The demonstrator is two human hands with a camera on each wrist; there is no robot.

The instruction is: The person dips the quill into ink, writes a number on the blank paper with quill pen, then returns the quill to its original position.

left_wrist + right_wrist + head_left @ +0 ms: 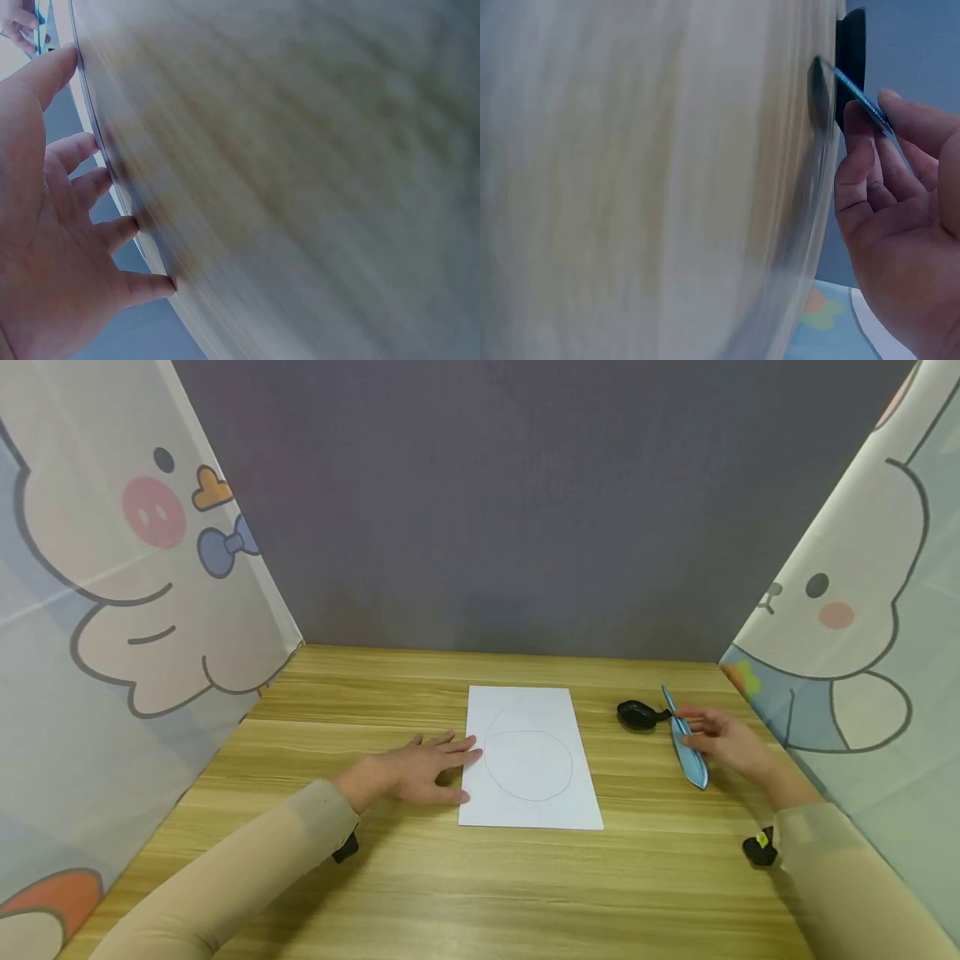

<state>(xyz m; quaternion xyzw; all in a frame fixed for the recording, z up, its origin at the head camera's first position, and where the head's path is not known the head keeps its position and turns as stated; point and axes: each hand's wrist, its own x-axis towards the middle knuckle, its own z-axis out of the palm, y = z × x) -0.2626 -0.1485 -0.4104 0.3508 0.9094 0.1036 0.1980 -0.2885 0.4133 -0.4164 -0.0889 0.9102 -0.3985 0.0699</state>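
Observation:
A white sheet of paper (531, 777) lies on the table with a thin-lined round outline and a curved line above it. My left hand (431, 770) rests at the sheet's left edge, fingers spread, thumb and fingertips touching the paper. At the right, my right hand (723, 743) pinches a slim, shiny blue flat object (692, 762) between thumb and fingers. It stands tilted on its narrow edge, and its exact kind cannot be made out. In the right wrist view the blue object (859, 95) shows as a thin slanted strip between thumb and fingers (861, 154).
A black rounded object with a narrow neck (637, 715) lies just left of the blue one. The wood-grain table (420, 885) meets a dark grey panel (487, 527) at the back. Cartoon-printed cloths (135, 635) hang on both sides.

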